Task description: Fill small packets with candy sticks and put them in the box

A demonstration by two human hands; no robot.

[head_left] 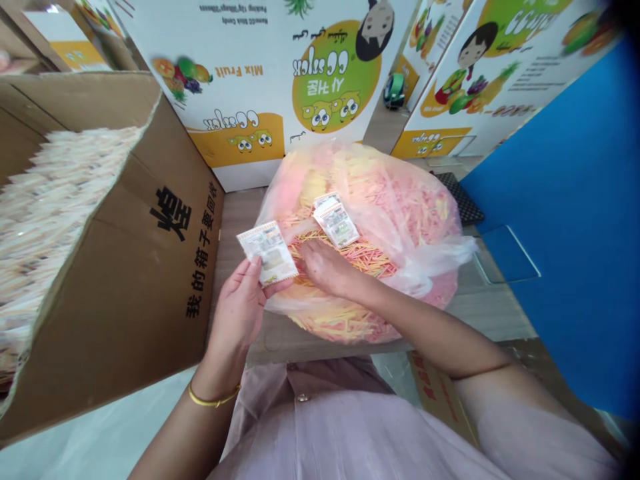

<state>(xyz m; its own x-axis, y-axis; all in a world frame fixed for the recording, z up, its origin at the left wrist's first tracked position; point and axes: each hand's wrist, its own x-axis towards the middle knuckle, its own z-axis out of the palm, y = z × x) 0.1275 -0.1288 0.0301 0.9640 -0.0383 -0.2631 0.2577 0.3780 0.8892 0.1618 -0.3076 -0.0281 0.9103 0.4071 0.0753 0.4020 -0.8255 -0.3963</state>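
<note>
Between thumb and fingers, my left hand [243, 300] pinches a printed white packet [270, 252] with a red-edged border. My right hand [325, 265] reaches into the mouth of a large clear plastic bag [420, 273]. Thin pink, yellow and orange sticks [367, 257] fill the bag. The right fingertips are bent down among the sticks, so whatever they hold is hidden. Just beyond that hand, a small overlapping stack of similar packets [340, 225] lies on top of the bag's contents.
At left, an open brown carton [185, 267] holds many packed packets [60, 200]. White printed cartons [240, 87] stand behind the bag. A blue panel [565, 220] rises at right. A tape roll [394, 90] sits between cartons, and a dark textured item [459, 199] lies beside the bag.
</note>
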